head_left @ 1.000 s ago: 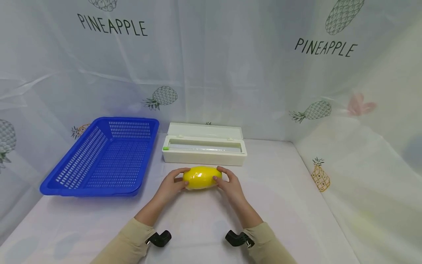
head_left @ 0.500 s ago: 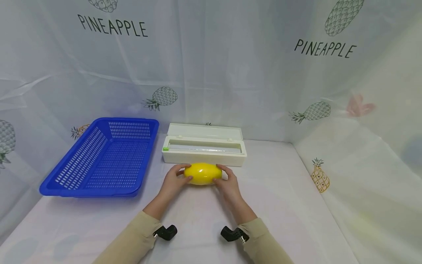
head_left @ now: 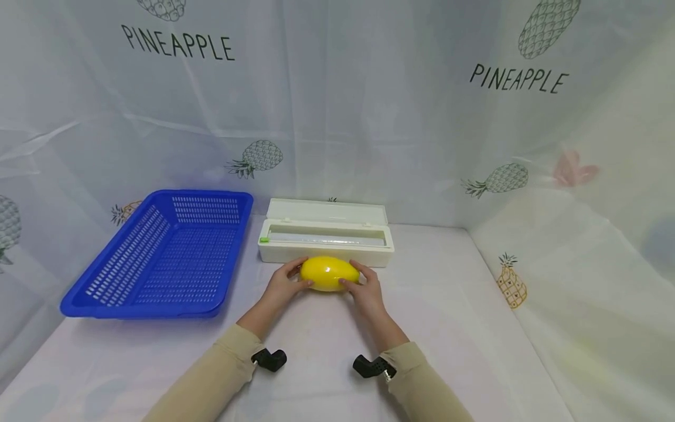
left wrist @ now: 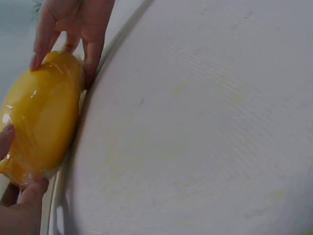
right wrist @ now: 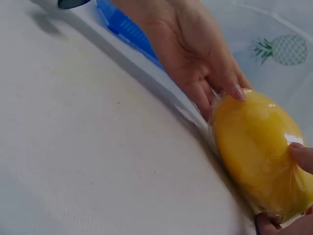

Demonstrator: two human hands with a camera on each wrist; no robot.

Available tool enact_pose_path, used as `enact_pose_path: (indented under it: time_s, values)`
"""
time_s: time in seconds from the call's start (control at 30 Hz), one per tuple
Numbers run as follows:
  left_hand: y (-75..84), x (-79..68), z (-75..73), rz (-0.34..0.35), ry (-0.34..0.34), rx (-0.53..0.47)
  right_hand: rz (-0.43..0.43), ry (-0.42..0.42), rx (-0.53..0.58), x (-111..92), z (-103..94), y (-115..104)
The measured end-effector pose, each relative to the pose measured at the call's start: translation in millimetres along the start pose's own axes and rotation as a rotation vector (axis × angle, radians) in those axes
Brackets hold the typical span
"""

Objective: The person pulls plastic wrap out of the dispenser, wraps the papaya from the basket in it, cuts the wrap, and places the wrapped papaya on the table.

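A glossy yellow mango-shaped fruit (head_left: 328, 273), wrapped tightly in clear cling film, lies crosswise between both hands. My left hand (head_left: 280, 288) grips its left end, thumb on the near side and fingers at the far side. At the opposite end, my right hand (head_left: 369, 295) holds it the same way. Film creases and shiny wrinkles show on the fruit (left wrist: 46, 110) in the left wrist view. From the right wrist, bunched film is visible around both ends of the fruit (right wrist: 259, 152). The undersides of both hands' grips are partly hidden behind it.
Right behind the fruit stands a long white cling film box (head_left: 327, 253), lid raised, a roll inside and a green slider at its left. A blue slotted basket (head_left: 224, 281) stands at the left. A pineapple-print sheet (head_left: 343, 117) hangs behind the white-covered table (head_left: 453, 305).
Both hands have carried the fruit a little away from the person and slightly to the right, nearer the white box. Their grip stays on the two ends.
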State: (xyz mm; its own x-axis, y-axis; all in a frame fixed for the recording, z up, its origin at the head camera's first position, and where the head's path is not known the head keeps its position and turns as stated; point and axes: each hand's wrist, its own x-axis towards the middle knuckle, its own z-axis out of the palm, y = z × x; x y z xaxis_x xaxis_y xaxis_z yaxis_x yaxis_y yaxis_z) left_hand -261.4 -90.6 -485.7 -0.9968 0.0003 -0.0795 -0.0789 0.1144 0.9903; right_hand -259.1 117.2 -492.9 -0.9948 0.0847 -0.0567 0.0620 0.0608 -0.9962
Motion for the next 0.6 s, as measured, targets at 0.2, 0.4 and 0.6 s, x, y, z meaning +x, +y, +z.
enact_pose_path:
  time_s: [0.2, 0.4, 0.6]
  values:
    - [-7.7, -0.4, 0.5, -0.019, -0.063, -0.157, 0.030, -0.006, -0.017, 2.2, -6.8, 6.9]
    - [-15.0, 1.9, -4.3, -0.015, -0.107, -0.222, -0.033, -0.069, -0.084, 5.9, -8.9, 2.1]
    - [-13.7, 1.8, -5.5, -0.018, -0.120, -0.199, -0.096, -0.097, -0.160, 6.4, -8.8, -0.1]
